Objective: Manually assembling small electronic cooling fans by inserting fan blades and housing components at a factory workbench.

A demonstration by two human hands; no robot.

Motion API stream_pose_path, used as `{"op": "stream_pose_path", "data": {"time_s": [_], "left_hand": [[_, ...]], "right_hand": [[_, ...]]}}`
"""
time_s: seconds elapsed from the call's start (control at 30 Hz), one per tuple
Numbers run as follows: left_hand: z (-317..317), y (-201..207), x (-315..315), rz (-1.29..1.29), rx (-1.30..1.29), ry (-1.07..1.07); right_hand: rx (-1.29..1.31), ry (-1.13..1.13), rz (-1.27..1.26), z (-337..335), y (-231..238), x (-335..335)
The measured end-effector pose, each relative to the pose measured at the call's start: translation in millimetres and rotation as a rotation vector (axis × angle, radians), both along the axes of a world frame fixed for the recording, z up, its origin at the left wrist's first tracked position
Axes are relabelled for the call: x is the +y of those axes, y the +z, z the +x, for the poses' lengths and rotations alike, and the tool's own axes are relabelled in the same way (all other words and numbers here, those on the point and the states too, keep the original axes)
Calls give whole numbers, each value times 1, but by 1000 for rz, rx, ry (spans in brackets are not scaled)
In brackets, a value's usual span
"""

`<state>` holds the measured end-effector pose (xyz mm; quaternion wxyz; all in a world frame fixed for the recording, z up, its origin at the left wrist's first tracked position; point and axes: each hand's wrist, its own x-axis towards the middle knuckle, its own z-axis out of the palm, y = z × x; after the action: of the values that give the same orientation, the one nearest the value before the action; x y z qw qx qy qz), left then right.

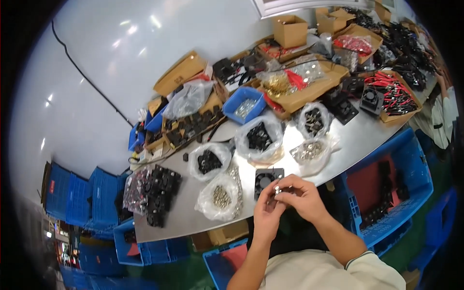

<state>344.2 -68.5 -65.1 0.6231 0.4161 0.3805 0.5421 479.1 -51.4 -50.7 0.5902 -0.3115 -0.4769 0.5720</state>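
Note:
My left hand [268, 212] and my right hand [303, 197] meet at the table's front edge, fingers closed together. Between the fingertips shows a small shiny metal part [277, 189]; its exact kind is too small to tell. Just behind my hands a square black cooling fan [265, 180] lies flat on the metal table, partly covered by my fingers. Around it stand open clear plastic bags: one with small brass-coloured metal pieces [222, 196], two with black plastic parts [209, 162] [259, 137], one with silvery metal parts [310, 151], one with mixed dark pieces [314, 123].
Stacked black fans [162, 193] sit at the table's left end. A blue bin of screws [244, 107] and cardboard boxes line the back. At right are a box of red and black leads [392, 94] and a blue crate [386, 186] below table height. Another person's sleeve [442, 121] shows far right.

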Motion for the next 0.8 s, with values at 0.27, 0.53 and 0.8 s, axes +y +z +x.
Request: {"op": "stream_pose_path", "data": {"time_s": [0.27, 0.53, 0.8], "left_hand": [[-32, 6, -13, 103, 242, 76], [-30, -2, -26, -132, -55, 109], [-31, -10, -26, -100, -42, 125]], "right_hand": [[-6, 18, -16, -1, 2, -8], [-548, 37, 319, 11, 5, -16], [-686, 80, 312, 14, 6, -9]]}}
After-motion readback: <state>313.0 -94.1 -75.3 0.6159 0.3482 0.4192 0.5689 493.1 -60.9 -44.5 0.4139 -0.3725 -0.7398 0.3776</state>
